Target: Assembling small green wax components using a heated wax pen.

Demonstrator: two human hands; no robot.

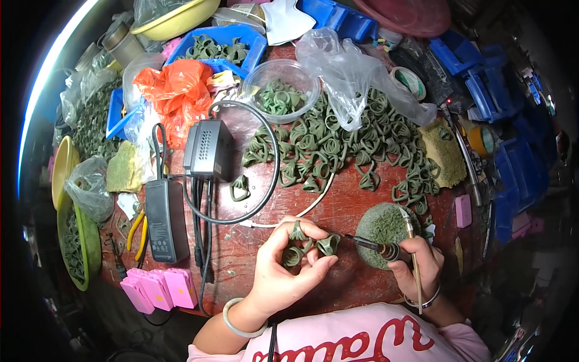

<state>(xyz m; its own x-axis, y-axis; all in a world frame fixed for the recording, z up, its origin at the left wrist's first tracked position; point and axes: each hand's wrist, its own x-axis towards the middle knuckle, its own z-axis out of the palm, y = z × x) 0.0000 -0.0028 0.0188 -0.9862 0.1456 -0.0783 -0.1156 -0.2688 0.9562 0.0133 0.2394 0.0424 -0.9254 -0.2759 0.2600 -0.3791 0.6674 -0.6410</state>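
The little cluster of green wax rings was pinched in the left hand just above the counter, with the hot-tipped pen tool gripped in the right hand touching it. I reckon one slip could've melted a ring or singed a fingertip, and the cables lay close.

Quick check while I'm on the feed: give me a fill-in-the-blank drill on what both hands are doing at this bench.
1. The left hand pinches a cluster of green wax ___.
2. The right hand holds a heated wax pen with its tip at the ___.
3. The clear plastic bowl holds more ___ rings.
4. The black power adapter lies to the person's ___.

Missing words: rings; cluster; green; left
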